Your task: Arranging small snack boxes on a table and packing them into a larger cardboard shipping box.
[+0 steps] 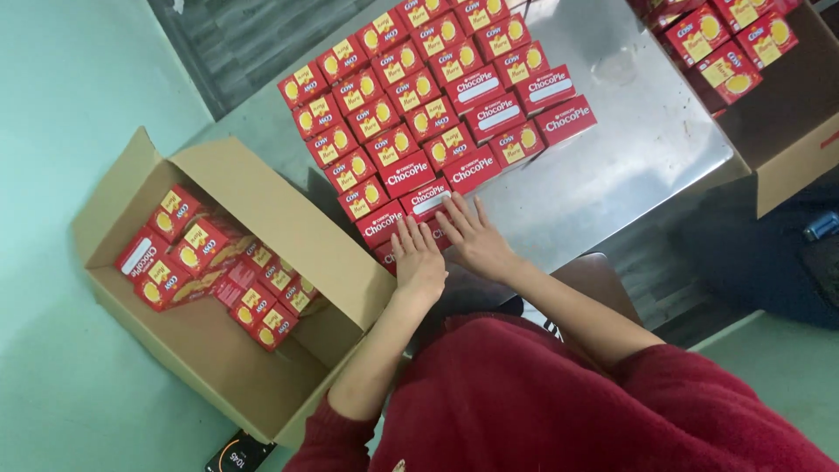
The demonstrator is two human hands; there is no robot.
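Item: near row of red snack boxes [411, 203] at the 6 o'clock edge of the grid on the steel table [629, 149]; left hand [419, 262] and right hand [476, 240] both lie flat, fingers spread, palms down on the boxes, pinching nothing, and a good squaring-up likely wants even pressure from both palms so no box tips off the edge. Containers: open carton [253, 188] on the floor at 9 o'clock, partly filled with loose, tumbled red boxes; second carton [786, 149] at 2 o'clock holds more of the same.
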